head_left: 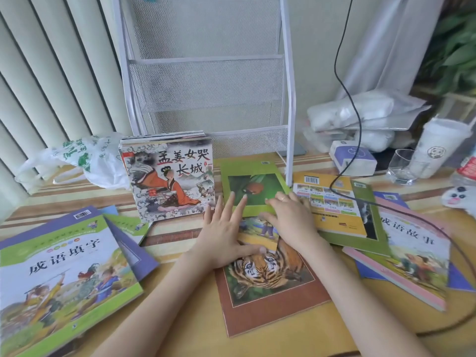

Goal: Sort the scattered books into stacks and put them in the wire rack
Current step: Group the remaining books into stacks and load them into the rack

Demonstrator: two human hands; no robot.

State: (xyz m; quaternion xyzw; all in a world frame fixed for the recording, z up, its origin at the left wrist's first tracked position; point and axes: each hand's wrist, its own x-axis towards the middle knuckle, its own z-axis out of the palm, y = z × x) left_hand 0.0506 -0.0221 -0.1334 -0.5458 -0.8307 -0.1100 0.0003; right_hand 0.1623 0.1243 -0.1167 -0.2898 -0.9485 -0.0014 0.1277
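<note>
the green book (253,188) lay flat on the table (180,300), just in front of the wire rack (206,73). both hands rested on its near edge. the left hand (222,235) lay released, fingers straight and spread, fingertips on the book's lower left part and the thumb on a small yellow book (257,237) beneath. the right hand (288,215) had its fingers bent over the book's lower right corner; whether it grasped the corner or only pressed it could not be told. under both wrists lay the tiger book (268,284), partly beneath the yellow one. to the left, touching the rack's foot, stood a tall stack (168,176). further left lay a purple-edged pile (64,274). to the right, a yellow-backed book (332,207) overlapped other books (412,253), with a black cable (355,112) across them. a cup (438,148) and glass (403,166) stood at far right.
</note>
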